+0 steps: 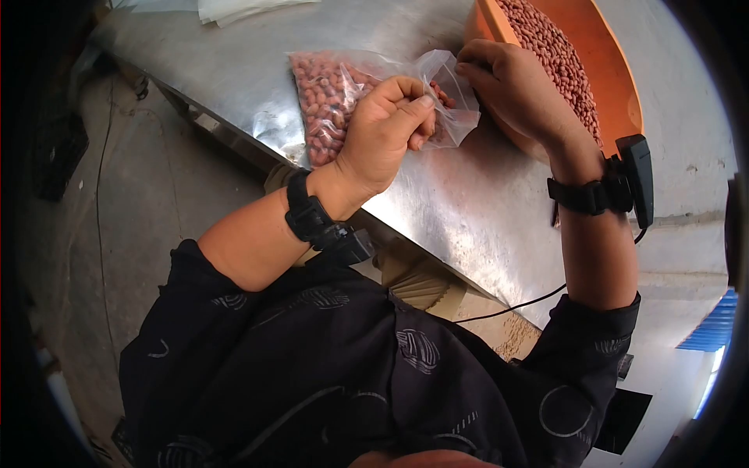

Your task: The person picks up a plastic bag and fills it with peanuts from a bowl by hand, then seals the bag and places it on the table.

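A clear plastic bag (306,117) filled with red-skinned peanuts (324,97) lies on the metal table. My left hand (388,129) is closed in a pinch around the bag's gathered upper part. A few peanuts show beyond it, inside the bag's mouth end. My right hand (519,90) has curled fingers, with thumb and forefinger closed at the bag's mouth edge. Its other fingers are partly hidden. Just behind and beside this hand stands an orange basin (620,70) holding many loose peanuts (554,47).
White plastic sheets (246,8) lie at the table's far left. The metal table's (437,210) near edge runs diagonally before my body. A black cable (511,308) hangs from the device on my right wrist (638,179) across that edge.
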Action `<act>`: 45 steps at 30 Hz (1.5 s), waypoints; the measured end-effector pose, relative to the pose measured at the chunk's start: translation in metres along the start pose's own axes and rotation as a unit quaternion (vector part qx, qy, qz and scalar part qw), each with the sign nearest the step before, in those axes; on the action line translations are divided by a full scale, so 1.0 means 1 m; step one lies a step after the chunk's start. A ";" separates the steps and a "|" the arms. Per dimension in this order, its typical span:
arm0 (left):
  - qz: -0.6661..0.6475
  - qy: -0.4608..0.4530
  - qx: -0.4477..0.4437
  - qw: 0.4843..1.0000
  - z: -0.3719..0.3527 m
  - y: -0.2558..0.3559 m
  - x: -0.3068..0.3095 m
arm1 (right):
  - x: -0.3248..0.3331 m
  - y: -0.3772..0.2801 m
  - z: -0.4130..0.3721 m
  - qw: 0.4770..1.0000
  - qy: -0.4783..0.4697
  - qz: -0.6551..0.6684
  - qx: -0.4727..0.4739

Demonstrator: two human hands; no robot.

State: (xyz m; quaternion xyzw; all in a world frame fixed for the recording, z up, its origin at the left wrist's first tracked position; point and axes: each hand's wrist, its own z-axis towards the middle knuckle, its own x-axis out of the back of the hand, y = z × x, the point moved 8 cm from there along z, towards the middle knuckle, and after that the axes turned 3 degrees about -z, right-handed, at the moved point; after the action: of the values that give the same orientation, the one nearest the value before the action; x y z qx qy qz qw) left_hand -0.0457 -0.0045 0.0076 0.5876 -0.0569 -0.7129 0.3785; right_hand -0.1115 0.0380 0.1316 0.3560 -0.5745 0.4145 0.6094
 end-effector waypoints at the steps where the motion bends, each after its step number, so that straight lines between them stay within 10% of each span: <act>1: 0.000 0.001 0.002 1.000 0.000 -0.001 0.001 | -0.009 0.000 0.005 1.000 -0.019 0.001 -0.004; 11: 0.002 -0.003 0.009 1.000 -0.001 0.001 0.000 | 0.076 0.048 -0.017 0.971 0.202 0.084 -0.096; 17: -0.007 -0.016 0.004 1.000 -0.001 0.001 -0.001 | 0.018 0.128 -0.065 0.963 -0.137 0.125 -0.195; 26: -0.012 -0.017 0.009 1.000 -0.001 0.003 -0.002 | -0.008 0.146 -0.091 0.874 -0.200 0.314 -0.314; 32: -0.007 -0.017 0.007 1.000 0.000 0.004 -0.002 | 0.004 0.160 -0.083 0.933 -0.147 0.174 -0.277; 35: -0.003 -0.015 0.005 1.000 -0.001 0.005 -0.002 | 0.037 0.152 -0.063 0.969 -0.030 -0.196 -0.149; 41: -0.009 -0.018 0.007 1.000 -0.003 0.003 -0.003 | 0.077 0.085 -0.043 0.980 0.173 -0.033 -0.091; 45: -0.006 -0.010 0.007 1.000 -0.003 0.004 -0.002 | 0.044 0.008 -0.015 0.997 0.076 -0.021 -0.022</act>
State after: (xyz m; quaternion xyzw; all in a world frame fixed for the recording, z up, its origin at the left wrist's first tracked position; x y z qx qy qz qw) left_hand -0.0415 -0.0050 0.0104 0.5835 -0.0621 -0.7204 0.3697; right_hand -0.1124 0.0590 0.1733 0.3219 -0.5280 0.4150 0.6673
